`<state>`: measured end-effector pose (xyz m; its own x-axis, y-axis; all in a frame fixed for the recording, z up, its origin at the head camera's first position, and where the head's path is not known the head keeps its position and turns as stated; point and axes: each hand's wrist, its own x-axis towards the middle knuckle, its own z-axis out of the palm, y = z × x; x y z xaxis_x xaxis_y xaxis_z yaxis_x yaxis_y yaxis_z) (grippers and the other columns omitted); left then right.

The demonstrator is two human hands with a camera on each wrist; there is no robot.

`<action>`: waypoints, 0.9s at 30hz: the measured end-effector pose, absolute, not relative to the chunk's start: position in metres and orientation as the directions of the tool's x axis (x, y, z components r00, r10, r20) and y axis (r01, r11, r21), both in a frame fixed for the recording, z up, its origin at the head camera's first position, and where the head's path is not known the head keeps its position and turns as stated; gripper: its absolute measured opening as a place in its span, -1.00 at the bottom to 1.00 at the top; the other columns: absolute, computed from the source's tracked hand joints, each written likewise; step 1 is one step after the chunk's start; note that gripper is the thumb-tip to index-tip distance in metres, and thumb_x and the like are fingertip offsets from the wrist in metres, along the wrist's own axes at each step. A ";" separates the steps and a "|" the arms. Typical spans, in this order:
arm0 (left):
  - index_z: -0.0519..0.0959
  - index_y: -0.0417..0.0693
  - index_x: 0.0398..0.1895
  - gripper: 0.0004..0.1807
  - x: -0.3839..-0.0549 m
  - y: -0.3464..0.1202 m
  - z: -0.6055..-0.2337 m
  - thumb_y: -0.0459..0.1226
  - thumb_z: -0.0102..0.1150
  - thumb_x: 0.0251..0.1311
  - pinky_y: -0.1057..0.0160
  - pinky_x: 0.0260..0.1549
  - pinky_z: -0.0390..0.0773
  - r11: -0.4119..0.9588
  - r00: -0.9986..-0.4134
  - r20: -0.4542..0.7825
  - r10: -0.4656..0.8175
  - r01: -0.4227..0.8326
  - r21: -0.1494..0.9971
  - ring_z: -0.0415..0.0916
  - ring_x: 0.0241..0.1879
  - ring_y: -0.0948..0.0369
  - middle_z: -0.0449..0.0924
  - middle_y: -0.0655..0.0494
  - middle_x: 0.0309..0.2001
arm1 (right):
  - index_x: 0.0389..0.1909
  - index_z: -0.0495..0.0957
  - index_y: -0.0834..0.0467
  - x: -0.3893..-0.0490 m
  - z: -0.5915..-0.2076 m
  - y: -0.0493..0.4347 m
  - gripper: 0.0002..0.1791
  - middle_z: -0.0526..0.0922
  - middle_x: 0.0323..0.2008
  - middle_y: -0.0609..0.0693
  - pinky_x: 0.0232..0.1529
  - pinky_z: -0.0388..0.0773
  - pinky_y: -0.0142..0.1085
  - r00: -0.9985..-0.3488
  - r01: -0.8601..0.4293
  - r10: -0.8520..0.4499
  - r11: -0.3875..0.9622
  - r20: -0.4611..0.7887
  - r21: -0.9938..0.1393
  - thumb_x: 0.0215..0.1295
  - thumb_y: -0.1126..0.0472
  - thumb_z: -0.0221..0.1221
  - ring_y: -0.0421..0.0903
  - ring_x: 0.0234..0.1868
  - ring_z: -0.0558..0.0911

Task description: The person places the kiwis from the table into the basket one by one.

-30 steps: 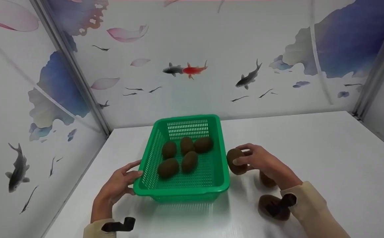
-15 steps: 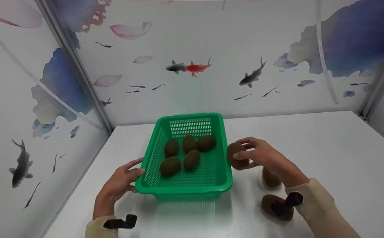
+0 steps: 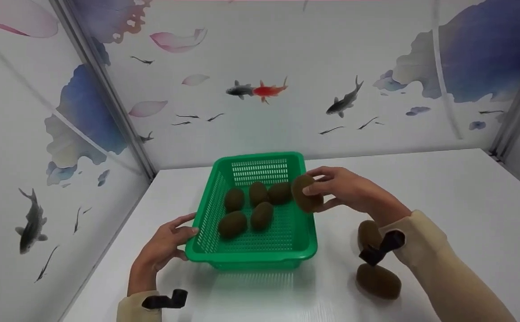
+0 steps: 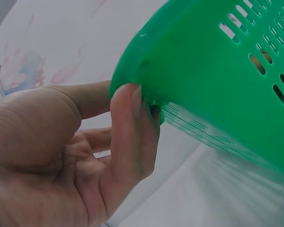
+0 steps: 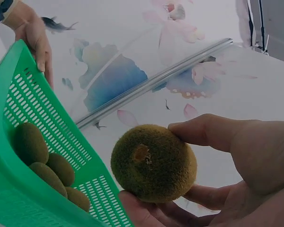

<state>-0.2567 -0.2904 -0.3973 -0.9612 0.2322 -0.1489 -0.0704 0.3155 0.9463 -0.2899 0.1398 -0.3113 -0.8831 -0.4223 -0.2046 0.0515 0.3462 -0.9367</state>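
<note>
My right hand (image 3: 347, 190) grips a brown fuzzy kiwi (image 3: 304, 194) between thumb and fingers, held at the basket's right rim. Its round end faces the camera in the right wrist view, where the held kiwi (image 5: 151, 163) stands apart from the basket. The green plastic basket (image 3: 260, 256) has slotted walls, and several kiwis (image 3: 261, 216) lie on its floor toward the back and left. At the left rim, my left hand (image 3: 164, 246) pinches the basket edge, thumb on one side and fingers on the other, as the left wrist view shows with the hand (image 4: 118, 142) close up.
Two more kiwis lie on the white table (image 3: 443, 201) right of the basket: a nearer kiwi (image 3: 378, 281) and a farther kiwi (image 3: 369, 235), partly behind the right wrist's camera mount. A wall (image 3: 251, 134) with painted fish and petals stands behind the table.
My right hand has raised the kiwi from beside the basket up and leftward to its right rim. The left hand keeps its hold; the view has shifted slightly.
</note>
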 end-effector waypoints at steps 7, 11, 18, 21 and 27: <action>0.11 -0.12 0.56 -0.23 -0.257 -0.290 -0.398 -0.09 0.17 0.40 0.30 -0.45 0.65 0.320 -0.962 -0.150 0.227 -0.072 0.945 0.70 -0.14 0.16 0.65 -0.14 0.10 | 0.43 0.25 0.16 -0.302 -0.313 0.122 -0.32 0.41 0.29 0.21 0.14 0.63 -0.04 -0.875 0.156 -0.412 0.256 -0.254 -0.954 0.36 0.10 0.23 0.16 0.24 0.53; 0.10 -0.12 0.57 -0.22 -0.256 -0.291 -0.397 -0.09 0.17 0.40 0.30 -0.45 0.66 0.316 -0.960 -0.155 0.232 -0.077 0.946 0.70 -0.14 0.17 0.67 -0.10 0.08 | 0.40 0.29 0.21 -0.307 -0.315 0.106 -0.34 0.42 0.28 0.20 0.14 0.63 -0.04 -0.884 0.168 -0.375 0.300 -0.278 -0.939 0.34 0.11 0.23 0.14 0.23 0.51; 0.08 -0.11 0.57 -0.22 -0.256 -0.292 -0.396 -0.08 0.15 0.41 0.25 -0.40 0.69 0.316 -0.960 -0.156 0.231 -0.078 0.946 0.71 -0.16 0.15 0.68 -0.11 0.05 | 0.20 0.52 0.20 -0.315 -0.311 0.083 -0.53 0.53 0.17 0.14 0.14 0.63 -0.01 -0.891 0.185 -0.329 0.367 -0.313 -0.912 0.32 0.10 0.22 0.10 0.20 0.53; 0.08 -0.11 0.57 -0.22 -0.257 -0.291 -0.396 -0.09 0.15 0.41 0.25 -0.40 0.69 0.312 -0.960 -0.154 0.235 -0.076 0.947 0.71 -0.17 0.15 0.68 -0.10 0.04 | 0.10 0.57 0.20 -0.319 -0.311 0.077 -0.61 0.56 0.12 0.12 0.12 0.64 0.00 -0.889 0.195 -0.325 0.368 -0.322 -0.909 0.32 0.11 0.22 0.09 0.17 0.57; 0.07 -0.11 0.57 -0.22 -0.257 -0.290 -0.397 -0.09 0.14 0.42 0.26 -0.40 0.69 0.311 -0.957 -0.156 0.243 -0.075 0.947 0.71 -0.18 0.16 0.69 -0.10 0.03 | 0.04 0.56 0.19 -0.325 -0.319 0.066 -0.65 0.59 0.03 0.09 0.10 0.65 -0.01 -0.894 0.216 -0.295 0.379 -0.338 -0.900 0.31 0.12 0.23 0.05 0.06 0.60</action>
